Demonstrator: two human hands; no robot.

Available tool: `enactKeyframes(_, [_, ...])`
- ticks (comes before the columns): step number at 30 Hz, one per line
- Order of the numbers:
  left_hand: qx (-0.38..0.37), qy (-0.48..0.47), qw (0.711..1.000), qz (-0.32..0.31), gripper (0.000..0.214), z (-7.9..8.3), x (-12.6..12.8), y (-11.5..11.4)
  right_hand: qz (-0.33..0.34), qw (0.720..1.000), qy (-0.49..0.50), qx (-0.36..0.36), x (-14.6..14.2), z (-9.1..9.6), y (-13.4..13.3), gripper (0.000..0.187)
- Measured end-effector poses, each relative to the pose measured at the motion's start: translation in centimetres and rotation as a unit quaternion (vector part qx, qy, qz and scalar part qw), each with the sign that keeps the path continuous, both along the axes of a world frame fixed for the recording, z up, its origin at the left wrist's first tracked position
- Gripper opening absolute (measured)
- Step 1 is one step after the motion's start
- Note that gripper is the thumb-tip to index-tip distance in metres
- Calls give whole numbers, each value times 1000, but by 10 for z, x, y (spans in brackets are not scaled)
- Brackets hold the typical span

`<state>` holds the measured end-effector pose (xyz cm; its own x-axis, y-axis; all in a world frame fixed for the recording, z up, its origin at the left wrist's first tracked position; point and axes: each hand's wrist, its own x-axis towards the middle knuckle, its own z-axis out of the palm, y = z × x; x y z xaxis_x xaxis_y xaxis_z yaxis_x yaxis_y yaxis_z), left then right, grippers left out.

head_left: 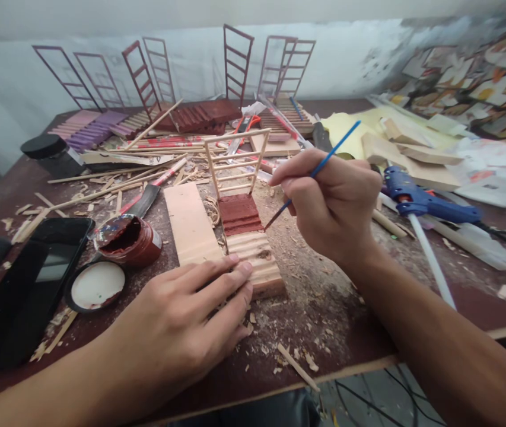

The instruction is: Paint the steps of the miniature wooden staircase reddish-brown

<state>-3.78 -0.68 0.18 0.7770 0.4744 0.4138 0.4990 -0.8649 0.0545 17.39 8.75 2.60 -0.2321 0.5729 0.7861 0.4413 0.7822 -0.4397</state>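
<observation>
A small wooden model (pixel 247 240) of ridged slats with an upright ladder-like frame (pixel 235 163) lies mid-table; its far half is painted dark red, its near half bare wood. My right hand (pixel 330 204) pinches a thin blue-handled paintbrush (pixel 312 173), its tip at the right edge of the red part. My left hand (pixel 181 323) lies flat with fingers stretched out, the fingertips pressing the model's near end. An open jar of dark red paint (pixel 128 240) stands left of the model, with its white-lined lid (pixel 96 286) beside it.
A plain wood block (pixel 189 222) lies beside the model. A blue glue gun (pixel 422 200) sits at the right, a black phone (pixel 34 279) at the left. Painted frames (pixel 237 59) and slat pieces (pixel 199 115) line the back wall. Sticks and shavings cover the table.
</observation>
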Motion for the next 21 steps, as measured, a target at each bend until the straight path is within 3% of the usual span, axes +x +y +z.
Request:
enactKeyframes(16, [-4, -3, 1000, -3, 27, 4, 3, 2, 3, 1000, 0, -1, -1, 1, -1, 21])
enactKeyframes(21, [-25, -99, 994, -27, 16, 8, -4, -9, -7, 1000, 16, -4, -1, 1, -2, 20])
